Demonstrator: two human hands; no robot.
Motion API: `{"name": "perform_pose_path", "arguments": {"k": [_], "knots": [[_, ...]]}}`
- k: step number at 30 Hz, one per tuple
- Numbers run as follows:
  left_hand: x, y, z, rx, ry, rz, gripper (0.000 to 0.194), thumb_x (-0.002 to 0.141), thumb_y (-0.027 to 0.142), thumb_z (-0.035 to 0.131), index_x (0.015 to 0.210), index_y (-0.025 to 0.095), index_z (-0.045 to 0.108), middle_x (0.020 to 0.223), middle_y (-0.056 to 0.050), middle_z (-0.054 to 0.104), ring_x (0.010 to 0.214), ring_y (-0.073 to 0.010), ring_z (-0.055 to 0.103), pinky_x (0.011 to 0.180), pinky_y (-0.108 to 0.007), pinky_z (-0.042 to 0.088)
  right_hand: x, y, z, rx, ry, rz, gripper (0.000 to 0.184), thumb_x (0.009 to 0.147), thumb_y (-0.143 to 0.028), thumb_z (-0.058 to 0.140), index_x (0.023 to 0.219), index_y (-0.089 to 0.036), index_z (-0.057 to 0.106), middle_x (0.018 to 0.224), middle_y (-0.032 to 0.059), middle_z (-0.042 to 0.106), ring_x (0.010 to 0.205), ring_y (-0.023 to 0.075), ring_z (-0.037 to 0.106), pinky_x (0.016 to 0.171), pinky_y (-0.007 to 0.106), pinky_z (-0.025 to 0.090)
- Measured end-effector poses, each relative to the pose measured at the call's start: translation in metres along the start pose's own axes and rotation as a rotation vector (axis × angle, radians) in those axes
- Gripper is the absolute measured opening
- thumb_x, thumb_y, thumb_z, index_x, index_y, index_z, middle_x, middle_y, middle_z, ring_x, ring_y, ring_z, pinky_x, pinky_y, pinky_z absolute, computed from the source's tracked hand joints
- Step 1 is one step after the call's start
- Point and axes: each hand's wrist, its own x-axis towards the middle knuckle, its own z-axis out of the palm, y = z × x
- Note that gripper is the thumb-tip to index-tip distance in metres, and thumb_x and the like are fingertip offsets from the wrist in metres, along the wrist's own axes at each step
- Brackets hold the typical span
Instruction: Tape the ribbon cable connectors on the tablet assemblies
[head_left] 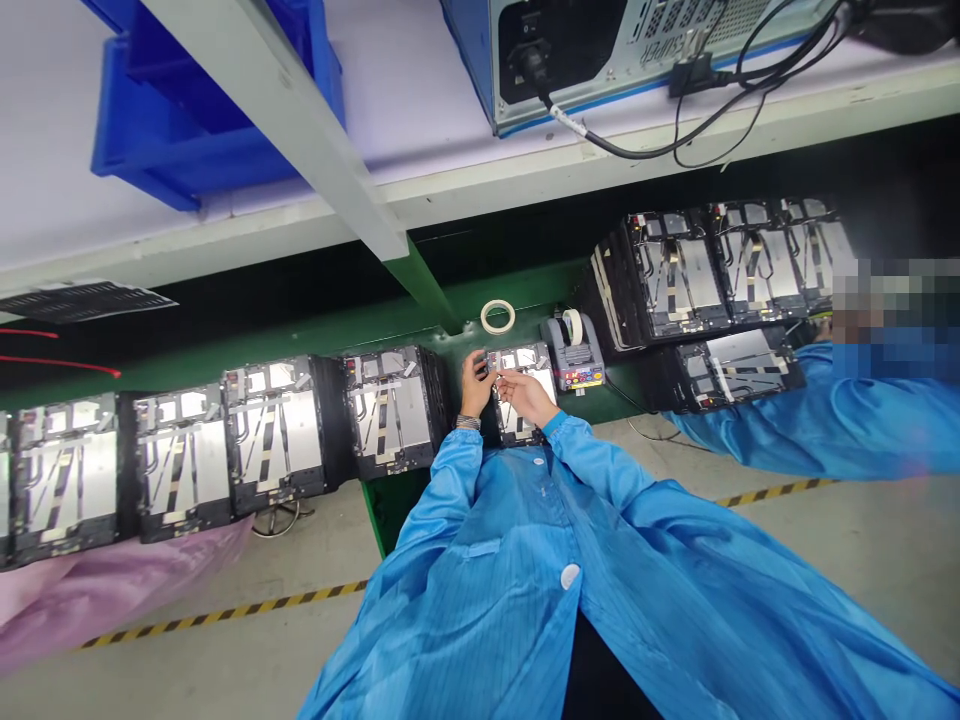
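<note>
My left hand (477,386) and my right hand (526,397) meet above a black-framed electronic unit with a silver panel (529,382). Between my fingertips is a small pale part (493,364), too small to identify. Both hands appear to pinch it. A wristband circles my left wrist. Just beyond my hands stand a tape dispenser (574,351) and a loose roll of white tape (498,316), which lies on the green workbench (427,330). My hands touch neither of these. Several similar units (277,436) stand in a row to my left.
More units (679,275) are grouped to the right, where a co-worker's blue sleeve (832,425) reaches in. A computer case (622,50) with cables and blue bins (187,125) sit on the shelf above. Red wires (60,364) lie at the left.
</note>
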Motion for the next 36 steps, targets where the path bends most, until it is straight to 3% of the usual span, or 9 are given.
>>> {"name": "perform_pose_path", "arguments": {"k": [6, 11, 16, 20, 26, 28, 31, 34, 36], "knots": [[0.002, -0.003, -0.002, 0.075, -0.036, 0.057, 0.036, 0.082, 0.020, 0.078, 0.116, 0.027, 0.072, 0.147, -0.010, 0.051, 0.120, -0.0240, 0.066, 0.100, -0.040, 0.057, 0.000, -0.005, 0.001, 0.007, 0.016, 0.026, 0.011, 0.087, -0.018, 0.064, 0.096, -0.017, 0.070, 0.077, 0.0034, 0.073, 0.066, 0.0143, 0.063, 0.061, 0.026, 0.046], [0.003, -0.002, -0.006, 0.169, -0.100, 0.107, 0.017, 0.088, 0.022, 0.075, 0.105, 0.025, 0.077, 0.154, -0.012, 0.046, 0.141, -0.0307, 0.054, 0.103, -0.042, 0.056, -0.001, -0.007, 0.005, 0.011, 0.046, 0.040, 0.009, 0.090, -0.019, 0.062, 0.093, -0.017, 0.070, 0.077, 0.0035, 0.072, 0.065, 0.0141, 0.062, 0.062, 0.026, 0.046], [0.004, 0.004, -0.008, 0.211, -0.116, 0.127, 0.016, 0.088, 0.025, 0.077, 0.104, 0.024, 0.079, 0.155, -0.012, 0.045, 0.144, -0.0330, 0.050, 0.098, -0.040, 0.058, 0.001, -0.009, 0.006, 0.000, 0.084, 0.098, 0.012, 0.090, -0.019, 0.058, 0.093, -0.018, 0.069, 0.076, 0.0035, 0.071, 0.064, 0.0147, 0.061, 0.062, 0.027, 0.047], [0.004, 0.007, -0.008, 0.238, -0.123, 0.149, 0.017, 0.089, 0.023, 0.075, 0.105, 0.022, 0.080, 0.152, -0.014, 0.047, 0.138, -0.0329, 0.055, 0.092, -0.039, 0.059, 0.004, -0.023, -0.001, -0.045, 0.081, 0.236, 0.020, 0.091, -0.020, 0.052, 0.099, -0.015, 0.069, 0.068, 0.0039, 0.067, 0.058, 0.0163, 0.058, 0.061, 0.030, 0.049], [0.004, 0.010, -0.008, 0.259, -0.110, 0.195, 0.015, 0.088, 0.019, 0.075, 0.101, 0.024, 0.080, 0.144, -0.012, 0.055, 0.140, -0.0314, 0.054, 0.122, -0.048, 0.042, -0.002, -0.039, -0.008, -0.207, 0.006, 0.374, 0.022, 0.087, -0.020, 0.055, 0.102, -0.012, 0.070, 0.064, 0.0045, 0.066, 0.052, 0.0173, 0.055, 0.054, 0.030, 0.047], [0.004, 0.011, -0.008, 0.258, -0.103, 0.198, 0.015, 0.088, 0.018, 0.075, 0.101, 0.024, 0.080, 0.143, -0.012, 0.055, 0.142, -0.0309, 0.052, 0.125, -0.048, 0.038, -0.007, -0.033, -0.007, -0.418, -0.019, 0.315, 0.023, 0.084, -0.020, 0.058, 0.101, -0.012, 0.072, 0.064, 0.0054, 0.067, 0.051, 0.0183, 0.055, 0.053, 0.032, 0.048], [0.004, 0.010, -0.008, 0.259, -0.106, 0.204, 0.015, 0.088, 0.019, 0.075, 0.101, 0.024, 0.080, 0.141, -0.012, 0.056, 0.143, -0.0308, 0.051, 0.126, -0.048, 0.037, -0.015, -0.022, -0.006, -0.771, 0.019, 0.091, 0.025, 0.086, -0.022, 0.061, 0.104, -0.015, 0.075, 0.063, 0.0039, 0.066, 0.053, 0.0195, 0.055, 0.056, 0.033, 0.048], [0.004, 0.008, -0.008, 0.257, -0.113, 0.213, 0.015, 0.089, 0.020, 0.074, 0.103, 0.024, 0.080, 0.142, -0.012, 0.056, 0.144, -0.0308, 0.051, 0.126, -0.048, 0.036, -0.018, -0.022, -0.005, -0.941, 0.102, -0.152, 0.037, 0.091, -0.021, 0.061, 0.126, -0.022, 0.074, 0.086, 0.0062, 0.074, 0.078, 0.0232, 0.065, 0.073, 0.033, 0.051], [0.004, 0.008, -0.008, 0.260, -0.104, 0.211, 0.016, 0.090, 0.021, 0.074, 0.104, 0.024, 0.080, 0.142, -0.012, 0.055, 0.143, -0.0302, 0.052, 0.127, -0.048, 0.036, -0.018, -0.028, -0.004, -1.316, 0.093, -0.341, 0.047, 0.095, -0.019, 0.055, 0.140, -0.025, 0.068, 0.108, 0.0101, 0.075, 0.098, 0.0266, 0.067, 0.085, 0.034, 0.050]]}}
